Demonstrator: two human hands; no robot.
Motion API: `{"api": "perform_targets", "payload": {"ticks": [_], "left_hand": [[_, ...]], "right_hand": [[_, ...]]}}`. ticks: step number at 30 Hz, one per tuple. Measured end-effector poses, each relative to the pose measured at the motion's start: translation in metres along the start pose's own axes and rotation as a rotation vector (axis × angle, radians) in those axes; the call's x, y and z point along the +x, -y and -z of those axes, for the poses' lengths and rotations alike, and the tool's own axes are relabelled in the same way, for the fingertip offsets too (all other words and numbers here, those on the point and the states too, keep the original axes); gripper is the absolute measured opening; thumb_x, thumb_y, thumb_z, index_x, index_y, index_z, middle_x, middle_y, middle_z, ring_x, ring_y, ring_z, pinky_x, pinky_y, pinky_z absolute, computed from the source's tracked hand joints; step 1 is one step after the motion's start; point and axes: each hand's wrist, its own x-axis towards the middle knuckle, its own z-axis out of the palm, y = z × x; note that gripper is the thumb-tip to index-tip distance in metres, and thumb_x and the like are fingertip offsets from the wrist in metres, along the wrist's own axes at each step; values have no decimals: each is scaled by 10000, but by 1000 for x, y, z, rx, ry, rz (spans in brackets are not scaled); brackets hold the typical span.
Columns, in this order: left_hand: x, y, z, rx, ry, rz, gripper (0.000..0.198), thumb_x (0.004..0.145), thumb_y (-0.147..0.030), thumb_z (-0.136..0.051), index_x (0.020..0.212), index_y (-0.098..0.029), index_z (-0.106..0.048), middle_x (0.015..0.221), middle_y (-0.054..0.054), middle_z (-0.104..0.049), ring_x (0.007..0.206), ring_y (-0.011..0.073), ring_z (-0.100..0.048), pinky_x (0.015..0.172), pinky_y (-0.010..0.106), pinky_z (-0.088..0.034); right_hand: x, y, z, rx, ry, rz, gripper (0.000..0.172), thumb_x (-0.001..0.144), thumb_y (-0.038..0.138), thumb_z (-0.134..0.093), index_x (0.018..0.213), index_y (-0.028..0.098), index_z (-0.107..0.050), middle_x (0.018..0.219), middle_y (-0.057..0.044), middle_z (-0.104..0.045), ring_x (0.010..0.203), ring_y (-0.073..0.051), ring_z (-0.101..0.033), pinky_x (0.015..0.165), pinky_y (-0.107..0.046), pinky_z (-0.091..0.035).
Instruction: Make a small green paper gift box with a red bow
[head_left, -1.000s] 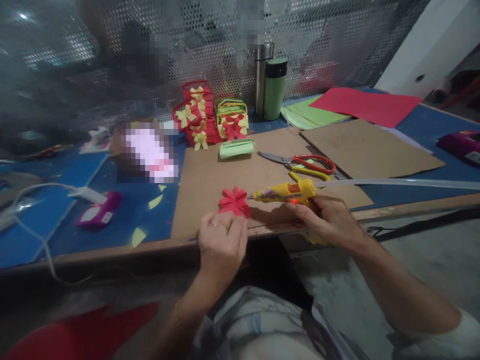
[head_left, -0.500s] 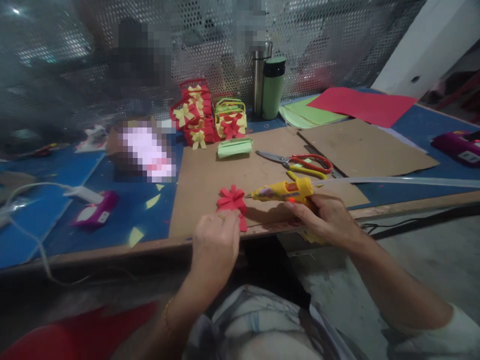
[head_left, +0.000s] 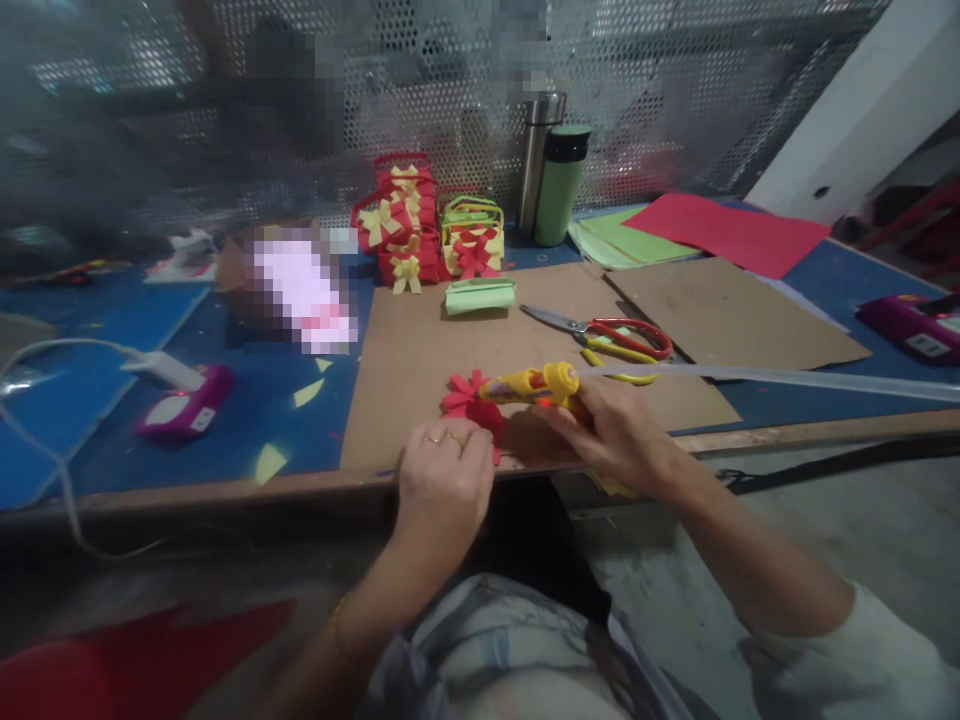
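Observation:
My left hand (head_left: 448, 475) is closed on the near side of a red paper flower (head_left: 457, 400) above the cardboard's front edge; the pinching fingertips are partly hidden. A yellow hot glue gun (head_left: 525, 384) is gripped in my right hand (head_left: 622, 435), its red light lit. The gun's nozzle points left and lies over the flower, though whether it touches cannot be told. From the gun's back a long clear glue stick (head_left: 765, 378) runs off to the right. Just behind the gun lie red-handled scissors (head_left: 630, 336) and a yellow-handled tool (head_left: 622, 372).
Red baskets with yellow bows (head_left: 405, 225) and a yellow-green one stand at the back, near a folded green paper piece (head_left: 480, 297). A green tumbler (head_left: 562, 190) and a steel flask stand behind. Cardboard (head_left: 405, 350) covers the middle; purple power strips (head_left: 187, 405) sit at both sides.
The glue gun in my right hand has moved left, bringing its nozzle from beside the red flower to over it. My left hand keeps its hold. The whole view has shifted slightly.

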Motion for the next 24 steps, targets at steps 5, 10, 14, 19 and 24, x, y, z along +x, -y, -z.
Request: {"api": "perform_targets", "payload": {"ticks": [5,10,14,19,24], "left_hand": [[5,4,0,11,32,17,131,951,-100,-540,909,-155,-651,846,78,-708,813,232,-629,759,375,-470],[14,20,0,-18,114,-7,159,981,-130,-505,943,-160,-657,879,75,-706,816,219,-623,759,356,-465],[30,36,3,-9,197,-56,205,1004,-176,-491,929,-168,-682,880,74,-704,815,221,-605,750,357,-435],[56,47,6,-9,285,-143,196,970,-197,-561,842,-203,-709,850,57,-691,812,225,-575,713,363,-381],[72,61,3,-76,367,-176,174,939,-230,-619,811,-235,-736,837,48,-634,816,219,-537,721,352,-378]], "right_hand": [[-4,-1,0,-77,32,-18,337,999,377,-493,701,224,-464,582,8,-473,516,-139,-349,536,-297,-238],[-6,-1,1,-75,55,-43,300,995,354,-497,731,213,-506,616,-13,-525,537,-151,-395,555,-298,-260],[-5,-1,0,-35,40,-27,255,986,311,-519,752,211,-508,654,-19,-547,573,-156,-429,574,-298,-270],[-5,-3,1,14,64,-45,213,965,282,-536,765,213,-504,672,-12,-549,585,-151,-426,578,-287,-285],[-3,-3,4,40,89,-101,197,966,318,-544,802,209,-542,671,-11,-558,588,-155,-447,572,-285,-306]]}}
